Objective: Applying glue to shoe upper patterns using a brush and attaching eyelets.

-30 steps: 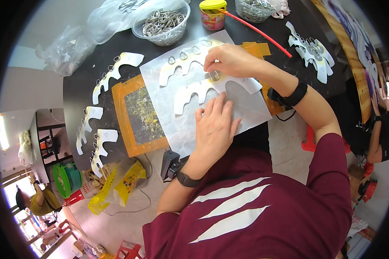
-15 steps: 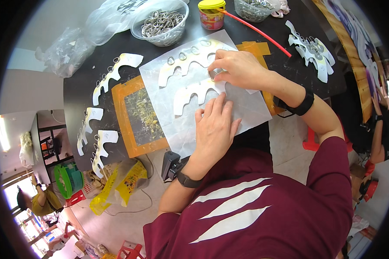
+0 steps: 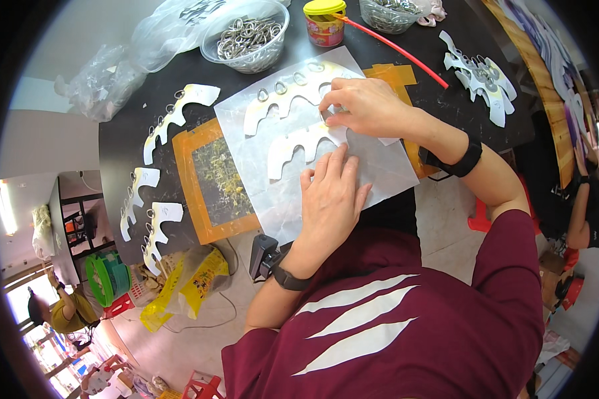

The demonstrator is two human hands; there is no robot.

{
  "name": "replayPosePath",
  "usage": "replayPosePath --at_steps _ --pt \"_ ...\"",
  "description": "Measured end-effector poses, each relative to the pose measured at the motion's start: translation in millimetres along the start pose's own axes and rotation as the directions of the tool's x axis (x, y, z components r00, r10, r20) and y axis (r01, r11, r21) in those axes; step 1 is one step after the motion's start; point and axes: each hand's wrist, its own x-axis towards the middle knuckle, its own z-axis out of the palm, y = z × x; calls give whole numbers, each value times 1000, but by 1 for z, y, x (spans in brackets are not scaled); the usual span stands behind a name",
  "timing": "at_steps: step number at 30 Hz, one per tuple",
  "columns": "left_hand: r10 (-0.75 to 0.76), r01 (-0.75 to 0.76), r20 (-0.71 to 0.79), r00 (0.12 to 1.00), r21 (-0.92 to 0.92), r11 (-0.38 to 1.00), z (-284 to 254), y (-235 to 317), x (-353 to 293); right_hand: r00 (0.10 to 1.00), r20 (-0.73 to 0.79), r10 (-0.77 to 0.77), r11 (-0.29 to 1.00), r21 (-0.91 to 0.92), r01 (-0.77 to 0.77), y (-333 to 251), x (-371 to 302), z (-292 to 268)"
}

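A white scalloped piece [image 3: 281,150] with a yellowish strip along its upper edge lies on a pale translucent sheet [image 3: 273,209]. My left hand [image 3: 331,196] rests open on the sheet, fingertips at the lower edge of that piece. Thumb and fingers of my right hand [image 3: 371,108] pinch a metal ring [image 3: 325,116] against its upper edge; the fingers cover most of the ring. Just beyond lies a second scalloped piece [image 3: 252,118], with several metal rings set along its top edge and its right part hidden by my right hand.
A clear bowl [image 3: 283,46] of metal rings and a yellow-lidded tub [image 3: 325,28] with a red stick [image 3: 399,50] across it stand at the back. Ringed scalloped pieces lie at left [image 3: 199,93] and in a pile [image 3: 486,83] at right. Orange tape [image 3: 188,176] borders a patterned panel.
My right fingers have shifted slightly on the metal ring, which now shows less. My left hand stays in place.
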Motion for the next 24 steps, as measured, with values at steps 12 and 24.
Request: replayPosePath --at_steps 12,24 --pt "-4 4 5 1000 -13 1000 -3 1 0 989 -145 -39 999 17 42 -8 2 -6" --pt "33 -33 -5 999 -72 997 -20 0 -11 965 -260 29 998 -48 -43 -27 150 -34"
